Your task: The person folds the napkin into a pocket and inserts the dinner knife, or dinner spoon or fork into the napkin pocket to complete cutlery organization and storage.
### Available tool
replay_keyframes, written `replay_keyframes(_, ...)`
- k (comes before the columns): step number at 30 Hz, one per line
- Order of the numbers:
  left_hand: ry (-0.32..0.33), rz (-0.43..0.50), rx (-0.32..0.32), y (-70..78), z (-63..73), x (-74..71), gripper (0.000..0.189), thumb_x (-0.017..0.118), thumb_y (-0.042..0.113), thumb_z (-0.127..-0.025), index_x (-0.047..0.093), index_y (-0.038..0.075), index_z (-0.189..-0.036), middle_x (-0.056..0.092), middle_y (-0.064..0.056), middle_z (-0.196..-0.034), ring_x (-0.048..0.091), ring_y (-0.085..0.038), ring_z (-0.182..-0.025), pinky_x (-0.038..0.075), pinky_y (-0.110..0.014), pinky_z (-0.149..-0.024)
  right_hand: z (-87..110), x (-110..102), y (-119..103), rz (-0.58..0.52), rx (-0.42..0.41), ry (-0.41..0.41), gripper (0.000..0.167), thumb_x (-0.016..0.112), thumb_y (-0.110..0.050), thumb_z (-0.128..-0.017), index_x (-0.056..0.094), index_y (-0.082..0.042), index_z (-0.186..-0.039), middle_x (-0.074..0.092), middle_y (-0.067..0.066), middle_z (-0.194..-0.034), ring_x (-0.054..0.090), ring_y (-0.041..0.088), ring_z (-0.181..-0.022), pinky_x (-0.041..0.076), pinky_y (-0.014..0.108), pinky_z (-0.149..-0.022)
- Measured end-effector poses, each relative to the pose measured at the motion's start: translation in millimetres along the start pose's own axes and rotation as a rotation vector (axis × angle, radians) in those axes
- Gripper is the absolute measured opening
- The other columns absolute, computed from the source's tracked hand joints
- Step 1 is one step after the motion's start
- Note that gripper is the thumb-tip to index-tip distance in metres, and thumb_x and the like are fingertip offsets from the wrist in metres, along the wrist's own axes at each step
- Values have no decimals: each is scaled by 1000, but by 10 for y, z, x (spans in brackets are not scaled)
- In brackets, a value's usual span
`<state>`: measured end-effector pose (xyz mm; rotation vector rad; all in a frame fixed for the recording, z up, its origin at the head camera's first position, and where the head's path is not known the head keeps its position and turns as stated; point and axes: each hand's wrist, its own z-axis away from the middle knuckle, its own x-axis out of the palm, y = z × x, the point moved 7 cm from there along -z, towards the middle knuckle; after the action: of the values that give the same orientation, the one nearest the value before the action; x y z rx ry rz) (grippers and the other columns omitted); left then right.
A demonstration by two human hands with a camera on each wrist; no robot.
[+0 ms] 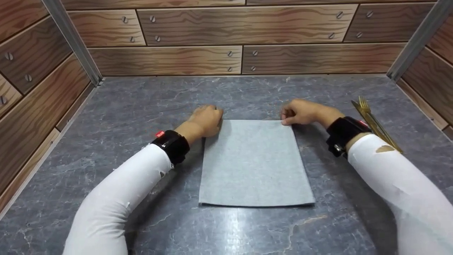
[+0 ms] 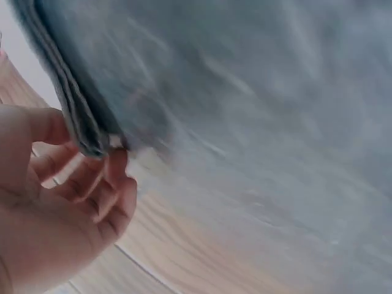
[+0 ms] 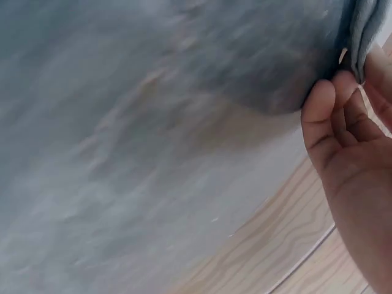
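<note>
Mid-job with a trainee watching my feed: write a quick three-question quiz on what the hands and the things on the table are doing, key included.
1. Where does the right hand pinch the light-grey, rectangular folded cloth, seen from the wearer?
A) near edge
B) far right corner
C) middle

2. True or false: the gold-coloured metal fork lies to the left of the cloth.

3. Fill in: in the left wrist view, the left hand grips a cloth edge made of stacked ____.

Key:
1. B.
2. False; it lies to the right, on the grey, marble-patterned tabletop.
3. Layers.
</note>
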<state>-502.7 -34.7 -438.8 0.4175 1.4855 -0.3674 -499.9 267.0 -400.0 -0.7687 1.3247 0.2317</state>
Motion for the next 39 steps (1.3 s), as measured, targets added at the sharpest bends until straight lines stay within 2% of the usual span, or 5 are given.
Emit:
replay_keyframes(5, -18, -152, 176, 781, 993, -522, 39, 59, 11, -113, 61, -3, -149, 68, -28, -147, 69, -46, -137, 64, -60, -117, 217, 87, 261, 30, 112, 122, 46, 73, -60, -112, 68, -16, -98, 68, -7, -75, 61, 8, -69, 52, 32, -70)
replay_keyframes(11, -17, -127, 444, 1286, 1910, -373, 16, 72, 20, -110, 68, 5, -114, 74, -12, -103, 73, -27, -86, 69, -43, -70, 670, 132, -723, -347, 255, -184, 22, 76, -15, -112, 57, -4, -104, 78, 7, -82, 68, 9, -63, 57, 24, -57)
replay_keyframes(17, 126, -74, 589, 1089, 1841, 305, 18, 74, 25, -101, 59, 17, -97, 60, 1, -88, 56, -15, -68, 51, -32, -52, 801, 319, -813, -505, 370, -353, 32, 74, 0, -109, 45, -10, -101, 69, 0, -81, 72, 10, -66, 62, 23, -63)
replay_keyframes(32, 36, 46, 636, 1136, 2000, 228, 37, 82, -1, -82, 72, 16, -112, 73, 0, -98, 73, -18, -83, 66, -32, -69, 871, 250, -858, -367, 299, -356, 26, 72, -1, -112, 50, -7, -101, 63, 1, -81, 68, 10, -62, 60, 23, -61)
replay_keyframes(39, 17, 51, 631, 1225, 2087, 127, 38, 81, -6, -79, 72, 16, -108, 71, 0, -95, 69, -15, -77, 63, -28, -66, 737, 149, -745, -350, 297, -131, 14, 73, -6, -111, 62, -3, -104, 62, -4, -72, 61, 8, -56, 52, 22, -54)
